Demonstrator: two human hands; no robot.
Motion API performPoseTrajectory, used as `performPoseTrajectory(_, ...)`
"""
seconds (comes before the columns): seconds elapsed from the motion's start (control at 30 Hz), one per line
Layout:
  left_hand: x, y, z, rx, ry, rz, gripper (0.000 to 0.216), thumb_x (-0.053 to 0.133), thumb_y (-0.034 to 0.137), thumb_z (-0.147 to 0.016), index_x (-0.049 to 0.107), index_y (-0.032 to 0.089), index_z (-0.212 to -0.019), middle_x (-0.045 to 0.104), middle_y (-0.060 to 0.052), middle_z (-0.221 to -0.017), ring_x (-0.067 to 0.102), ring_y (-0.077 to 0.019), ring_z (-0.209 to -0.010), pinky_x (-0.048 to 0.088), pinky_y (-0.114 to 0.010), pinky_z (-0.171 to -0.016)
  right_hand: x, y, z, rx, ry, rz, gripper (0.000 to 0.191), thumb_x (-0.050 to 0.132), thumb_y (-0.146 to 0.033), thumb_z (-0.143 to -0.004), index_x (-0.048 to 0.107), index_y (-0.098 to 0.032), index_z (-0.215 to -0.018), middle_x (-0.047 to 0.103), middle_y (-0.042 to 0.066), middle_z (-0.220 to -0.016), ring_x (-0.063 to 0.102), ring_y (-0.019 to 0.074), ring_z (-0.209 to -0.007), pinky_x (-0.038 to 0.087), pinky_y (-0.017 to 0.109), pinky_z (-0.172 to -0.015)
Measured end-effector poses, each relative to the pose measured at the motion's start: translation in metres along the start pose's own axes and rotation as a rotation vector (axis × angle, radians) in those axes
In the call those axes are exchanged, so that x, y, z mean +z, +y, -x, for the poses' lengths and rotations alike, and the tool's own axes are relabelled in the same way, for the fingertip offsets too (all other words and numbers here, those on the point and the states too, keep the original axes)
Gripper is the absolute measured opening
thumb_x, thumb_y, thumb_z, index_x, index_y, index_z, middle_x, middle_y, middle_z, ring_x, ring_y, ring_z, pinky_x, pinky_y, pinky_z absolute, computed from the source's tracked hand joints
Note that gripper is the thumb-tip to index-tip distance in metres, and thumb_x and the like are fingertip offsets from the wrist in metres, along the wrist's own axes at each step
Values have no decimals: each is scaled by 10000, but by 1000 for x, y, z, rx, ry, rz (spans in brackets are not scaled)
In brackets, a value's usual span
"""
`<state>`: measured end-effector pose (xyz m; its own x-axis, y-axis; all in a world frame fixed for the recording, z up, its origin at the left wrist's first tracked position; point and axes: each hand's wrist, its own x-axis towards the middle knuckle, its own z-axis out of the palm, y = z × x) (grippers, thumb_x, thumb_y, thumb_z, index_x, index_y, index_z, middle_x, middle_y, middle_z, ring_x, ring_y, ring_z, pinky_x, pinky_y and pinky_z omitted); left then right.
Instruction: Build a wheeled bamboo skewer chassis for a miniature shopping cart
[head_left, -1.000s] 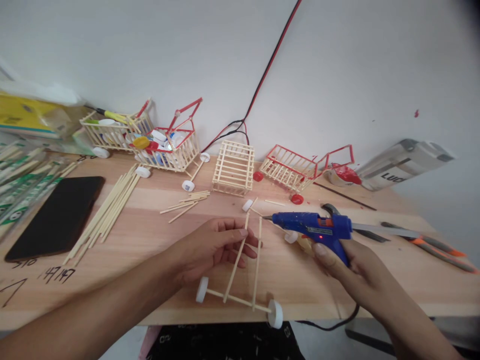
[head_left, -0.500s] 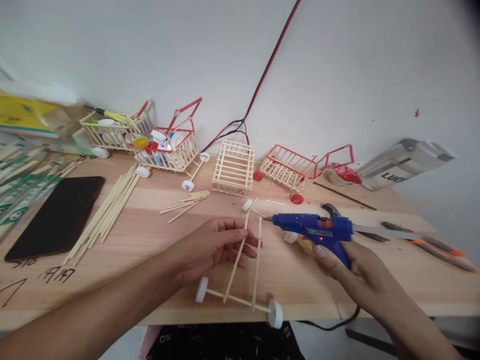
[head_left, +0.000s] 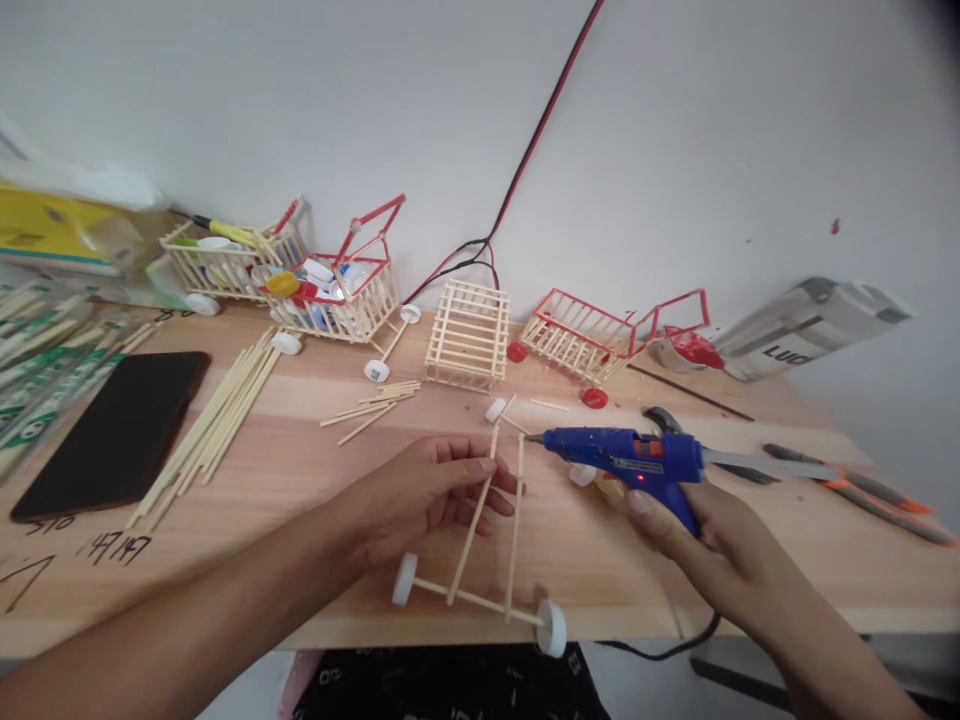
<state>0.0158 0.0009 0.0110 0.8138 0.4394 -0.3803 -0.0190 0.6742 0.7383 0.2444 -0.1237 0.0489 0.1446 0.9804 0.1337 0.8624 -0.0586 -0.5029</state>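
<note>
My left hand (head_left: 457, 485) is closed on a small frame of wooden sticks (head_left: 514, 530), its thumb and fingers on the frame's left stick. White bottle caps form wheels: one cap (head_left: 404, 579) at the near left, another cap (head_left: 551, 628) at the near right. A stick at the far end carries a white cap (head_left: 495, 410). In my right hand (head_left: 701, 540) is a blue hot glue gun (head_left: 622, 455), gripped by its handle with a red light showing. Its nozzle points left, at the far end of the frame's right stick; whether they touch I cannot tell.
Stick carts, a filled one (head_left: 337, 300) and a red-trimmed one (head_left: 577, 335), line the wall around a stick basket (head_left: 466, 335). Loose sticks (head_left: 210, 430) and a black phone (head_left: 112, 435) lie left. Pliers (head_left: 862, 495) and a silver pouch (head_left: 810, 325) are right.
</note>
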Motion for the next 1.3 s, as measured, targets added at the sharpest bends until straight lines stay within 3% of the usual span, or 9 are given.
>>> performPoseTrajectory(0.17, 0, 0, 0, 2, 0, 6, 175, 628, 267, -826, 658, 102, -878, 650, -87, -918, 614, -131, -764, 493, -234, -641, 2, 0, -1, 28, 25, 11, 417, 503, -531, -862, 487, -227, -577, 524, -2, -514, 514, 160, -494, 458, 266, -496)
performPoseTrajectory(0.37, 0, 0, 0, -12, 6, 9, 193, 652, 285, -809, 663, 106, -880, 654, -87, -913, 614, -132, -760, 485, -241, -648, 2, -1, -2, 30, 42, -1, 443, 506, -539, -858, 455, -226, -550, 483, -11, -482, 461, 137, -455, 384, 248, -406)
performPoseTrajectory(0.6, 0, 0, 0, -5, 1, 6, 178, 628, 268, -827, 660, 104, -886, 653, -81, -910, 615, -130, -764, 484, -242, -652, 2, 1, 0, 34, 33, 6, 394, 507, -526, -856, 531, -225, -604, 554, 0, -546, 537, 166, -524, 460, 269, -503)
performPoseTrajectory(0.87, 0, 0, 0, -2, -4, 6, 191, 646, 284, -814, 658, 107, -885, 655, -82, -918, 612, -131, -765, 480, -246, -661, 0, 0, 1, -14, -12, -37, 312, 504, -487, -869, 656, -215, -868, 691, 53, -818, 651, 248, -822, 545, 322, -714)
performPoseTrajectory(1.03, 1, 0, 0, -11, 6, 4, 195, 652, 290, -809, 659, 107, -879, 659, -84, -899, 612, -131, -760, 473, -242, -649, -2, 2, 2, -1, -15, -23, 322, 510, -484, -862, 630, -212, -739, 656, 31, -698, 621, 201, -649, 535, 286, -614)
performPoseTrajectory(1.3, 1, 1, 0, -5, 6, 7, 199, 662, 297, -799, 661, 111, -870, 660, -90, -930, 615, -137, -765, 473, -253, -653, 5, 3, 5, 18, 11, -60, 333, 500, -482, -875, 657, -190, -846, 664, 52, -754, 635, 217, -757, 542, 298, -687)
